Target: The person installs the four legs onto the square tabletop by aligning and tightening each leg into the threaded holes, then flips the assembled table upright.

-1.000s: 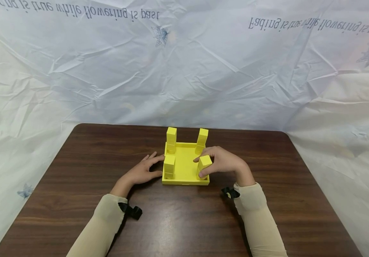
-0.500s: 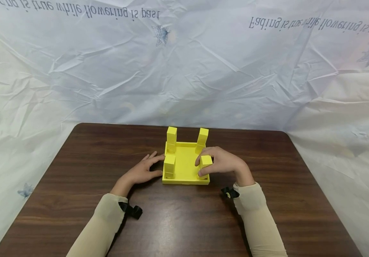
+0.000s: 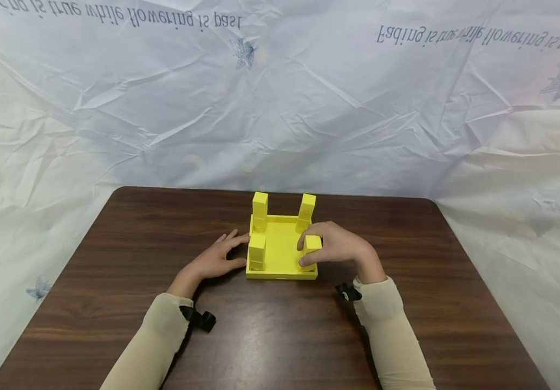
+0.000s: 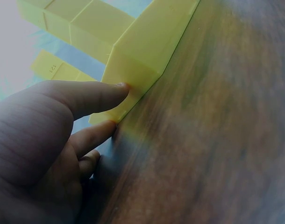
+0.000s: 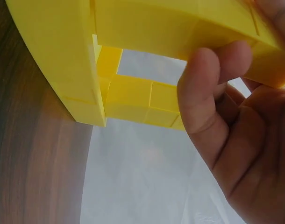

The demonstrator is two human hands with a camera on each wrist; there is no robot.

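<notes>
A shallow yellow square tray (image 3: pixel 281 249) lies on the table, with a tall yellow block post standing in each corner. My right hand (image 3: pixel 343 245) holds the near right post (image 3: pixel 312 243) between thumb and curled fingers; in the right wrist view this post (image 5: pixel 147 25) runs into the palm. Against the tray's left side, my left hand (image 3: pixel 212 261) rests with its fingers extended. The left wrist view has its thumb and a fingertip touching the tray's outer wall (image 4: pixel 145 46). The near left post (image 3: pixel 257 252) stands just beyond that thumb.
Two more posts, the far left (image 3: pixel 260 211) and far right (image 3: pixel 306 212), rise from the tray's back corners. The dark wooden table (image 3: pixel 270 336) extends around the tray. A wrinkled white printed sheet (image 3: pixel 280 119) hangs behind it.
The near right post has shifted slightly right and looks straighter, with my right fingers moving along with it. My left hand and the tray have stayed in place.
</notes>
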